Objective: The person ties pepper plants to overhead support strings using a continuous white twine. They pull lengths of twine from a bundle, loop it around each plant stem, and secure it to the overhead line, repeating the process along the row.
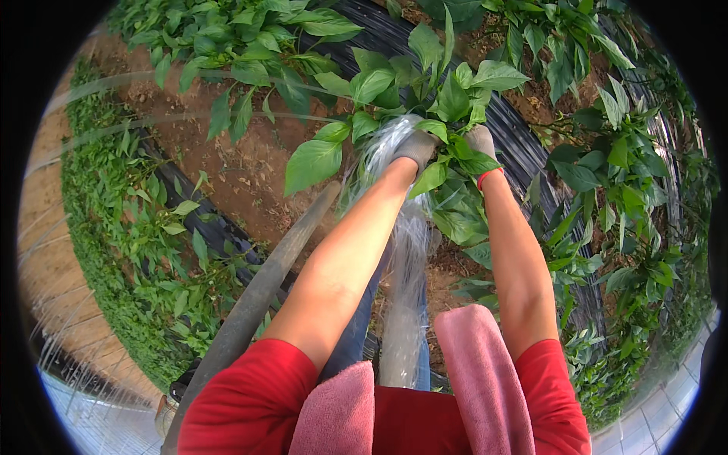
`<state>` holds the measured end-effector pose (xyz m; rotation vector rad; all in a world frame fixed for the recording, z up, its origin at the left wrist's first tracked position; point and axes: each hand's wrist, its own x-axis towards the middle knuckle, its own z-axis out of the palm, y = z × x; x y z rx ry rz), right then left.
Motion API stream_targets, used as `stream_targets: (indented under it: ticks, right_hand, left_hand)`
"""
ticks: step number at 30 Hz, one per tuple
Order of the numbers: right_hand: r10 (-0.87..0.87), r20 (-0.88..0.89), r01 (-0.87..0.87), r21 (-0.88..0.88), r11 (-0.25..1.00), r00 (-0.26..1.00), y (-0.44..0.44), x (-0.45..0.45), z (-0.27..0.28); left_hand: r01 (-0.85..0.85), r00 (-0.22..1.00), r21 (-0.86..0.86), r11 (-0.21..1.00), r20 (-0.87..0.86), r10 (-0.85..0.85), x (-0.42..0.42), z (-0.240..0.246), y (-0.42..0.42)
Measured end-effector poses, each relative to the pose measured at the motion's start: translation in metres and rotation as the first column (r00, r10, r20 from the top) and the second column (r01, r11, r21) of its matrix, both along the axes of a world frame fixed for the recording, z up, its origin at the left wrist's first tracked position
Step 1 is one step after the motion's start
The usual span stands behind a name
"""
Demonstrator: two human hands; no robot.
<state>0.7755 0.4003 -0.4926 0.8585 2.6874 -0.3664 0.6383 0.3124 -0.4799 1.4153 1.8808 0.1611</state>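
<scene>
My left hand (418, 149), in a grey knit glove, reaches in among the leaves of a broad-leaved green plant (452, 99), likely a pepper plant. A bundle of clear plastic strings (392, 139) lies against this hand and bends around its outer side. More of the strings hang below the left wrist toward my waist. On the other side of the stem area is my right hand (480, 139), also gloved, with a red band (490, 177) at the wrist. Leaves cover the fingers of both hands, so their grip is hidden.
A grey pole or pipe (256, 307) slants past my left arm. Black plastic mulch film (520, 148) runs under the plant row. Bare brown soil (227, 165) lies to the left, with another plant row (142, 250) beyond. A pink towel (478, 364) hangs down my front.
</scene>
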Motion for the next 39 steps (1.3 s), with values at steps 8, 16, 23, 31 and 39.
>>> stream_targets:
  ticks: [8, 16, 23, 31, 39]
  right_hand:
    - [0.082, -0.004, -0.081, 0.167, 0.983, 0.997, -0.009, 0.004, 0.006]
    - [-0.328, -0.011, 0.328, 0.058, 0.943, 0.944, -0.010, 0.074, -0.020]
    - [-0.976, 0.165, 0.669, -0.710, -0.219, -0.144, -0.009, 0.150, -0.021]
    - [-0.282, -0.169, 0.275, -0.065, 0.959, 0.944, -0.067, 0.176, 0.129]
    - [-0.253, -0.614, 0.102, -0.270, 0.957, 0.747, -0.145, 0.127, 0.348]
  left_hand:
    - [-0.486, 0.770, -0.202, 0.850, 0.360, 0.526, 0.005, 0.014, -0.007]
    - [-0.741, 0.597, -0.151, 0.655, 0.298, 0.745, 0.003, 0.036, -0.016]
    - [-0.799, 0.269, -0.241, 0.551, 0.677, 0.685, -0.003, 0.042, -0.027]
    - [-0.597, -0.021, -0.608, 0.523, 0.663, 0.748, 0.002, 0.175, -0.102]
    - [-0.564, -0.090, -0.464, 0.683, 0.857, 0.508, 0.058, 0.351, -0.230]
